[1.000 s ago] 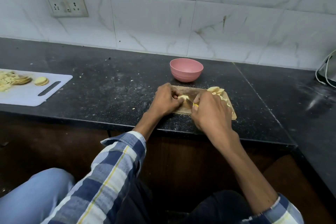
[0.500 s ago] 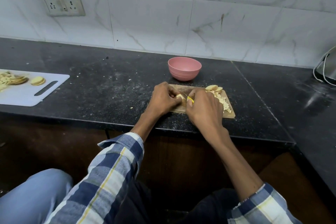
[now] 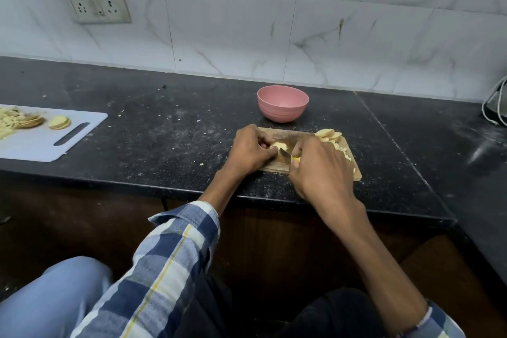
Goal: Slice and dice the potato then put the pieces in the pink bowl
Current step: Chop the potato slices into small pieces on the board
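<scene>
Both hands have shuffled a bit since half a second ago: the right hand [image 3: 319, 166] has dropped back toward the near edge of the wooden cutting board [image 3: 277, 164], so the knife [image 3: 286, 155] blade now shows between the hands, where before it was mostly hidden. The left hand [image 3: 251, 149] stays put over the potato piece [image 3: 279, 145].

Fingers: left ones are curled down, pinning that potato piece to the board. Right ones are wrapped around the knife's yellow handle, with the blade pointing toward 10 o'clock into the piece.

Progress looks like somewhere in the middle. At the board's 2 o'clock corner sits a little stack of round slices [image 3: 327, 134], and just nearer along the right edge there's a heap of diced bits [image 3: 344, 149], partly hidden behind the right hand. So slicing seems mostly done and dicing is underway. The pink bowl [image 3: 283, 103] is on the worktop [image 3: 164, 129] at 12 o'clock from the board, just beyond it, and no potato shows inside from this angle, so the transfer hasn't started.

Over at 9 o'clock a white cutting board [image 3: 41, 145] holds more cut potato.
</scene>
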